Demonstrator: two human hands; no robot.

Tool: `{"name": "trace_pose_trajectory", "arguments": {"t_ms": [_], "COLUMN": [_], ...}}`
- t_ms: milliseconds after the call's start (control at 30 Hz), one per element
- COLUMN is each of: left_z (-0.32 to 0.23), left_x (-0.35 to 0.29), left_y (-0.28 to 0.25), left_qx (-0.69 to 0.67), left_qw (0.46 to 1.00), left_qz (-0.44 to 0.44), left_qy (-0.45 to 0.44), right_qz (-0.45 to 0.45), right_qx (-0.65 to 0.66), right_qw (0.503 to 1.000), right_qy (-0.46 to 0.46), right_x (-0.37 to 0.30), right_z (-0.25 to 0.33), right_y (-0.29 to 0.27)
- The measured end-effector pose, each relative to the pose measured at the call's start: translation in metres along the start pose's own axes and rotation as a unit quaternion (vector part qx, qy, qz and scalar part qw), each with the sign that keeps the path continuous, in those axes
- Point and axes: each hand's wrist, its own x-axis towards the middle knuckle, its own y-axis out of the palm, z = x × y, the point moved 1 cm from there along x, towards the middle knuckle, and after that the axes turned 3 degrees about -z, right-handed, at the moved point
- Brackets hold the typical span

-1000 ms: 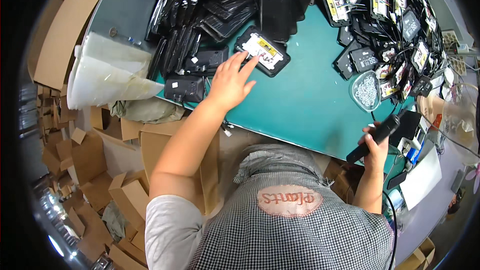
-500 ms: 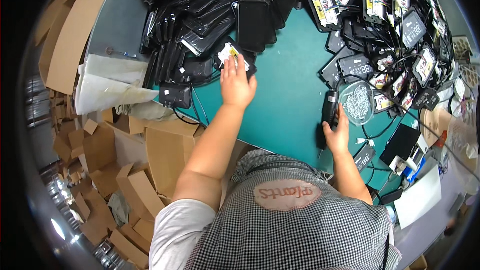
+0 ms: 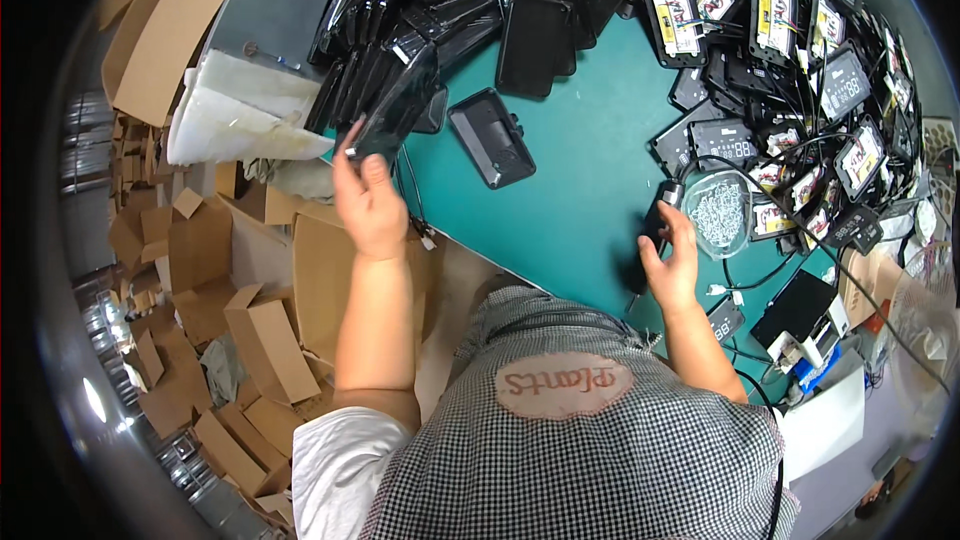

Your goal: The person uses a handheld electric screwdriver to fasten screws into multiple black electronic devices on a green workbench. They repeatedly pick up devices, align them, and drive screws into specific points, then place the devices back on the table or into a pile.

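My left hand (image 3: 372,210) is at the table's left edge. Its fingers and thumb hold the lower end of a glossy black panel (image 3: 400,100), which is tilted up against the stack of similar panels (image 3: 400,0). To the right of it, a black plastic housing (image 3: 492,138) lies on the green table with its hollow side up. My right hand (image 3: 672,255) is closed round a black electric screwdriver (image 3: 655,230), bit end toward me. Beside that hand stands a clear round dish (image 3: 717,212) of small silvery screws.
Wired display modules (image 3: 775,15) with yellow and white labels are heaped at the right. Black rectangular covers (image 3: 535,45) lie at the back centre. White foam sheets (image 3: 245,110) hang at the left edge, above cardboard boxes (image 3: 265,340). A cable (image 3: 870,295) crosses the right side.
My left hand has moved left and nearer, off the labelled black unit, and now holds a glossy panel. A hollow housing now shows on the table. My right hand stays at the screwdriver.
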Motion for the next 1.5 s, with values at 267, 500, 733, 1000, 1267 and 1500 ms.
{"name": "trace_pose_trajectory", "arguments": {"t_ms": [267, 500, 733, 1000, 1267, 1500], "left_z": [-0.055, -0.071, -0.071, -0.033, 0.042, 0.08], "left_x": [-0.01, -0.064, -0.087, -0.1, -0.097, -0.049], "left_y": [-0.019, 0.011, 0.022, 0.017, 0.033, 0.101], "left_qx": [-0.353, -0.471, -0.317, 0.11, -0.049, 0.134], "left_qw": [0.891, 0.719, 0.825, 0.882, 0.937, 0.896], "left_qz": [0.022, 0.131, 0.177, 0.45, 0.276, 0.184], "left_qy": [-0.285, -0.495, -0.433, -0.084, -0.207, -0.382], "right_qz": [0.086, 0.209, 0.273, 0.402, 0.38, 0.232], "right_qx": [0.208, 0.225, 0.49, 0.31, 0.2, 0.037], "right_qw": [0.973, 0.912, 0.815, 0.838, 0.902, 0.972], "right_qy": [-0.045, -0.272, 0.147, 0.201, 0.03, -0.01], "right_x": [0.014, 0.024, 0.005, 0.009, 0.08, 0.161], "right_z": [0.067, 0.115, 0.114, 0.112, 0.115, 0.071], "right_y": [0.008, 0.008, 0.034, 0.053, 0.097, 0.173]}}
